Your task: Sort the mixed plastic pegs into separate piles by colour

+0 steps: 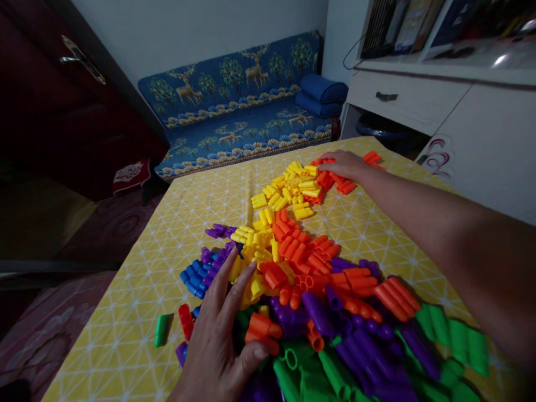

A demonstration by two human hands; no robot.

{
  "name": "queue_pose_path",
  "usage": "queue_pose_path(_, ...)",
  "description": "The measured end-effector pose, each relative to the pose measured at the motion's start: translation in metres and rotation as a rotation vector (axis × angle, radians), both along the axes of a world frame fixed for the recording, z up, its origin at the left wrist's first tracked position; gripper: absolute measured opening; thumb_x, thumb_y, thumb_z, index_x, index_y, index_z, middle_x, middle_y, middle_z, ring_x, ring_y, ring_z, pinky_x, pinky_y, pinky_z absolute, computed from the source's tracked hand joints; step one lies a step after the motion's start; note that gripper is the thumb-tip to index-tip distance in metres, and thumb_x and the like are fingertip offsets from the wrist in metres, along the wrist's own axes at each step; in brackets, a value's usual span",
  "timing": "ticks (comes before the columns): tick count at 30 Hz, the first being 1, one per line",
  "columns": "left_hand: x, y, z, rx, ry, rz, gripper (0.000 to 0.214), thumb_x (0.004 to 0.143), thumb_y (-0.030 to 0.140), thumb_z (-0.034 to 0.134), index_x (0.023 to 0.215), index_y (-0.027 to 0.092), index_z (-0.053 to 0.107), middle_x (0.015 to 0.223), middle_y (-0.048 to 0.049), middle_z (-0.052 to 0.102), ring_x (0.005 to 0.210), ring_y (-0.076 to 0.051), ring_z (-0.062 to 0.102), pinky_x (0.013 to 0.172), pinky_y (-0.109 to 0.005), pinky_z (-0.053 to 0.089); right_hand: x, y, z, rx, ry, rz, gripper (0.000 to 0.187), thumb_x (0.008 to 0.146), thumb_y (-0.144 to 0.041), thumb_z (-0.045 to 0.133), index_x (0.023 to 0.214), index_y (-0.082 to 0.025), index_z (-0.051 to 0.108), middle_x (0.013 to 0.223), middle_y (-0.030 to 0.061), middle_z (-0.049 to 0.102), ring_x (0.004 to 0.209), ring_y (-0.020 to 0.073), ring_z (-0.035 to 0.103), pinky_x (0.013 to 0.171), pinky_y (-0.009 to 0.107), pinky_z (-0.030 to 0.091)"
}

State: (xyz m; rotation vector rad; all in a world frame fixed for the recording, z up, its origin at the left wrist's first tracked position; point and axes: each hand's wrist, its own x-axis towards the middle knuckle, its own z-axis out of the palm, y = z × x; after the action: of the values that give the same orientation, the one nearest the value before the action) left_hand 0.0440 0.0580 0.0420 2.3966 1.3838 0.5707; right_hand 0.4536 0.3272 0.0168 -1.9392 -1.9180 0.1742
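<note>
A big mixed heap of plastic building blocks (322, 301) in orange, purple, green, yellow and blue spreads over the near table. My left hand (220, 329) rests at its left side, fingers spread, with the fingertips by yellow blocks (253, 285) and the thumb at an orange block (262, 326). Farther off lies a pile of yellow blocks (293, 187). Beside it, my right hand (343, 164) reaches over orange blocks (324, 181), its fingers stretched out on them. Whether anything lies under the right palm is hidden.
A yellow patterned cloth (201, 195) covers the table. One green block (161, 330) lies apart at the left. Behind stands a blue sofa (238, 111) with deer patterns and folded cushions (322, 95). A white cabinet (481, 139) is at the right, a dark red door (54, 111) at the left.
</note>
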Motion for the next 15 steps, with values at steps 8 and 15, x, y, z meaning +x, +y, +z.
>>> queue_pose_path(8, 0.001, 0.0, -0.002, 0.015, -0.046, 0.013, 0.075, 0.086, 0.073, 0.032, 0.152, 0.038, 0.019, 0.162, -0.0061, 0.016, 0.144, -0.041, 0.026, 0.106, -0.065, 0.037, -0.091, -0.122, 0.015, -0.076, 0.315, 0.486, 0.044, 0.088, -0.055, 0.051, 0.116, -0.027, 0.069, 0.124, 0.0037, 0.067, 0.115, 0.0255, 0.061, 0.1, 0.04, 0.043)
queue_pose_path(15, -0.001, -0.002, -0.005, 0.012, -0.038, 0.029, 0.076, 0.087, 0.073, 0.031, 0.152, 0.036, 0.02, 0.163, -0.0064, 0.013, 0.145, -0.04, 0.024, 0.107, -0.065, 0.036, -0.03, -0.107, 0.023, 0.14, 0.22, 0.146, 0.058, 0.098, -0.056, 0.022, 0.119, -0.025, 0.066, 0.121, 0.007, 0.067, 0.112, 0.0233, 0.06, 0.096, 0.04, 0.045)
